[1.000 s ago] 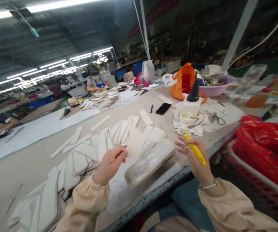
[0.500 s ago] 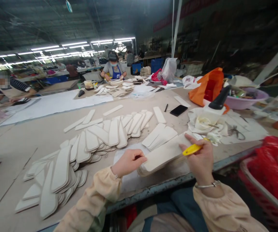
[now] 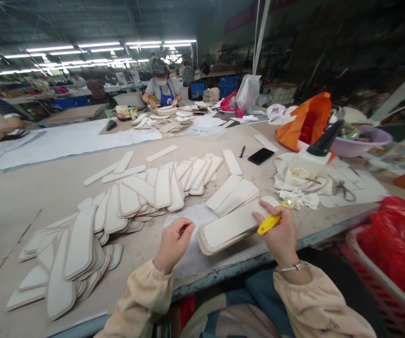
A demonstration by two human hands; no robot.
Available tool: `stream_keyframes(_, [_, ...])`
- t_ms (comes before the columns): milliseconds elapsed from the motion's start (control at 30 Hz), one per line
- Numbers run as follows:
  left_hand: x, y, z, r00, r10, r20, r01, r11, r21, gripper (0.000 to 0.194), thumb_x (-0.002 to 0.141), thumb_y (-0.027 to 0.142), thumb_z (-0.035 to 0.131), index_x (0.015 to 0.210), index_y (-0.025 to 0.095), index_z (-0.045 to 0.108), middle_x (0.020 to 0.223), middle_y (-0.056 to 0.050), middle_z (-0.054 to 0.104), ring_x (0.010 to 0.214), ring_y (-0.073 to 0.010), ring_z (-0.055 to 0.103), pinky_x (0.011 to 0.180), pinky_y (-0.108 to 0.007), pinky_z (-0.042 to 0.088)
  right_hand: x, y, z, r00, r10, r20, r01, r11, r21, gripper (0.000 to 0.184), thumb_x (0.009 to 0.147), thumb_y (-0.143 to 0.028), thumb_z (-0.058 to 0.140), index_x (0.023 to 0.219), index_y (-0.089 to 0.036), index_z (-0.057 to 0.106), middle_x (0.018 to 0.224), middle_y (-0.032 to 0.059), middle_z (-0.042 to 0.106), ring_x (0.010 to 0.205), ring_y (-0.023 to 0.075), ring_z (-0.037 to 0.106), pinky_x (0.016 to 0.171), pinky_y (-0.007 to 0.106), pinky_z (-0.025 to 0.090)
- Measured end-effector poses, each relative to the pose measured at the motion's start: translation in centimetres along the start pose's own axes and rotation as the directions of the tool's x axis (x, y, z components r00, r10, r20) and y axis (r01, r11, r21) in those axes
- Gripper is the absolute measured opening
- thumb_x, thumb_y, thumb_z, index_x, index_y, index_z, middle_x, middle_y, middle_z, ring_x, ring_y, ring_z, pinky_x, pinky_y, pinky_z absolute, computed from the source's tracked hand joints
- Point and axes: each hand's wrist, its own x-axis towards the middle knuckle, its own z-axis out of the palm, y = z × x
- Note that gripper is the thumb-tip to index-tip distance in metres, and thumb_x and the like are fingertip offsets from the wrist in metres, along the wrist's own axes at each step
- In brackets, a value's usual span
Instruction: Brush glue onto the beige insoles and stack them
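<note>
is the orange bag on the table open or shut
Open: the soft orange bag has its mouth gaping, with red showing inside, beside the round lilac plastic basin.

Ahead of me, long white glowing tube lights run in rows beneath a dark ribbed ceiling; a pale slanting metal pole rises beyond my wide beige-covered surface; blue plastic crates sit farther back.

Pieces heaped at left, phone behind stack, basket at right
</note>
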Motion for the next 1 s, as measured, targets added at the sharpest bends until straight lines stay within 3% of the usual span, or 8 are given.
stream_keyframes(67, [-1.3,-0.3,-0.2,0.996,0.033,-0.078,-0.034,0.999,-0.01,0.018,0.088,0.031,0.05,0.082,0.017,0.061,0.075,-0.002,0.061,0.07,-0.0133,0.056,0.066,-0.025,0.044,0.0,0.0,-0.1,1.0,0.006,0.024,-0.006,1.0,0.012,0.041,0.073,-0.041,0.072,0.086,-0.025,0.036,0.109,0.0118,0.07,0.093,0.0227,0.066,0.089,0.043,0.047])
stream_keyframes(167, [-3.3,-0.6,-0.1,0.971,0.189,-0.148,-0.187,0.982,0.028,0.01,0.086,0.023,0.055,0.09,0.017,0.062,0.082,-0.004,0.061,0.078,-0.0151,0.058,0.071,-0.027,0.048,-0.1,-0.1,-0.1,0.999,0.008,0.043,-0.009,1.0,0.011,0.041,0.073,-0.041,0.072,0.086,-0.025,0.036,0.108,0.0113,0.07,0.093,0.0227,0.065,0.09,0.043,0.046])
stream_keyframes(267, [-4.7,-0.8,0.5,0.924,0.36,-0.128,-0.344,0.93,0.132,0.023,0.081,0.017,0.062,0.104,0.018,0.062,0.094,-0.007,0.06,0.088,-0.0174,0.057,0.076,-0.03,0.05,-0.2,0.0,-0.1,0.999,-0.001,0.043,0.001,1.0,0.004,0.041,0.073,-0.04,0.072,0.086,-0.025,0.037,0.108,0.011,0.07,0.092,0.0225,0.066,0.089,0.043,0.046])
stream_keyframes(367, [-5.2,-0.9,1.2,0.894,0.443,-0.061,-0.422,0.881,0.212,0.035,0.078,0.015,0.065,0.113,0.02,0.061,0.1,-0.009,0.057,0.09,-0.0189,0.055,0.077,-0.033,0.05,-0.3,0.1,0.0,0.999,-0.007,0.046,0.007,1.0,-0.003,0.039,0.074,-0.04,0.072,0.086,-0.025,0.037,0.108,0.0111,0.07,0.089,0.022,0.066,0.086,0.042,0.048])
stream_keyframes(667, [-4.2,0.0,2.2,0.868,0.495,0.049,-0.479,0.805,0.349,0.033,0.08,0.018,0.063,0.113,0.021,0.063,0.1,-0.011,0.055,0.09,-0.0215,0.052,0.077,-0.038,0.048,-0.4,0.2,-0.1,0.998,-0.037,0.06,0.041,0.997,-0.073,0.035,0.077,-0.039,0.07,0.087,-0.024,0.04,0.109,0.0113,0.07,0.086,0.0221,0.067,0.079,0.039,0.051])
stream_keyframes(1000, [-3.9,-0.5,2.2,0.818,0.572,0.063,-0.553,0.751,0.362,0.036,0.08,0.011,0.063,0.114,0.021,0.063,0.099,-0.009,0.057,0.088,-0.0195,0.055,0.079,-0.036,0.047,1.0,1.0,-0.8,0.999,-0.05,0.014,0.05,0.996,-0.075,0.03,0.078,-0.037,0.068,0.087,-0.024,0.042,0.114,0.0122,0.068,0.078,0.0199,0.068,0.068,0.035,0.054])
